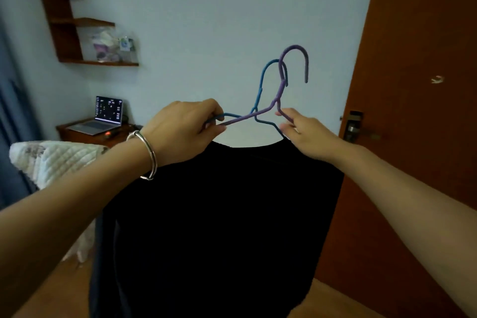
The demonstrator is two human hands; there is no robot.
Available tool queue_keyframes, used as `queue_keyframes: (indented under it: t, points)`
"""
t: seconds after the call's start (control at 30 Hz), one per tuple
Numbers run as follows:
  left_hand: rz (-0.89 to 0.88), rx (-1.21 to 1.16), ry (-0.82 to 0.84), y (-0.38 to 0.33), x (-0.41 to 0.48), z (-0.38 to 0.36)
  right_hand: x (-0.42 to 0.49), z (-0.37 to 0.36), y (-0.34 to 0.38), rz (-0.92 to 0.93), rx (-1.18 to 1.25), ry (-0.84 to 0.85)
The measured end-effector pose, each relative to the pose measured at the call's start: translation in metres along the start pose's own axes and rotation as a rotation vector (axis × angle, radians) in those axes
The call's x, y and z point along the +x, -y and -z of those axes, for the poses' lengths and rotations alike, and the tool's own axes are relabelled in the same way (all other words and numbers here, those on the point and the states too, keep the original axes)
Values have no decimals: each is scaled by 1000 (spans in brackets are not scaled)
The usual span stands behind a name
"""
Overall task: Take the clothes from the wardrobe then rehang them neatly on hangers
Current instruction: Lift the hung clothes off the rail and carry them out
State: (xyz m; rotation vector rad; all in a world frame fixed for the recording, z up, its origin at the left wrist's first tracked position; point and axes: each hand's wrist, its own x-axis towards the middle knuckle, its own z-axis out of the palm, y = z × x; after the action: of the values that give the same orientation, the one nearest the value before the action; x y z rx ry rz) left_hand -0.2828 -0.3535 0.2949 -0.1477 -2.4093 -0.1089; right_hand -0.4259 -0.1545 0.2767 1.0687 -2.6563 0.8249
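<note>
My left hand (185,128) was curled round the near ends of two thin coated-wire hangers, a blue one (259,93) and a purple one (294,49). My thumb and fingertips pinched both their arms together. My right hand (307,137) pinched the opposite arms, thumb on top and fingers folded underneath. Between my two grips the hangers crossed each other, and their hooks rose above and beyond my right fingers.

The loose black shirt (232,214) hung straight down from just under both sets of fingers, its neckline sagging in a curve between them. I could not tell whether either hanger's arms actually ran inside the shoulders, because my hands covered that part.

I judged the shirt soft, limp and light. It would slide off a tilted arm, so it was best taken at the shoulder seams close to my fingertips. The hangers seemed springy and slightly grippy in their coating. They looked likely to snag on each other, so each was better held at the neck below its hook while I worked them apart.
</note>
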Motion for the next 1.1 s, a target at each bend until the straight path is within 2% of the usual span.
queue_keyframes:
  t: [0.13,0.23,0.47,0.6,0.7,0.83,0.93,1.07,1.1]
  points:
    - [120,67,3,33,36,-30,74,-5,-20,103,106,149]
    - [273,27,-50,68,43,-39,125,-20,-8,233,181,178]
    - [622,311,24,149,-5,-31,202,-100,71,530,310,228]
    - [754,508,2,192,-45,-20,231,-152,124,628,393,206]
    - [778,625,-22,232,-72,-10,256,-191,167,736,419,220]
    - [826,610,-81,290,-100,24,294,-238,236,855,439,257]
    - [871,499,-165,326,-118,60,315,-264,290,930,530,280]
    - [1134,425,-25,365,-161,103,342,-305,359,1011,606,362]
    - [1177,413,-36,374,-174,111,349,-317,377,1035,625,386]
